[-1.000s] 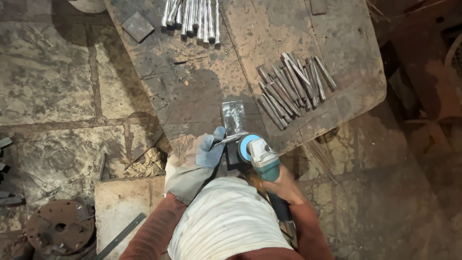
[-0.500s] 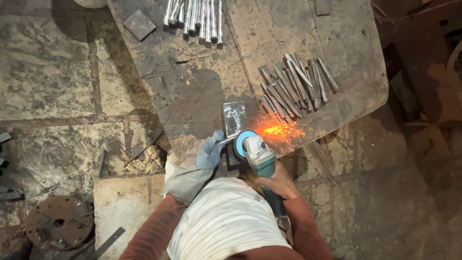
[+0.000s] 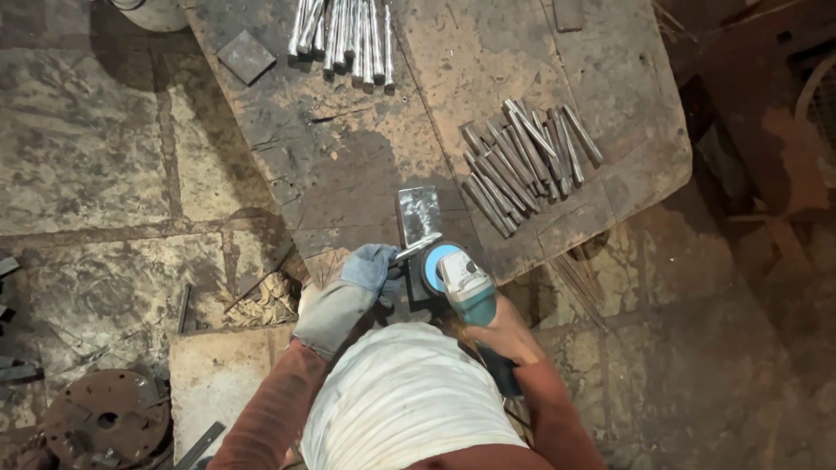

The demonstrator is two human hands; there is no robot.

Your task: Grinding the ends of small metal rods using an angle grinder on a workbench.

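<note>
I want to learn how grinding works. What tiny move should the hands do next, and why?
Probably tip the angle grinder in the right hand back down onto the thin metal piece that the gloved left hand steadies at the small metal block. No sparks show now, so the disc seems lifted off it.

Scarred workbench (image 3: 348,165), rod piles (image 3: 527,161)

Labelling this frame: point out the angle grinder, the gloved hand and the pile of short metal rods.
angle grinder (image 3: 463,283), head view, on its teal body.
gloved left hand (image 3: 366,270), head view, on the glove's back.
pile of short metal rods (image 3: 527,161), head view, mid-pile.
</note>
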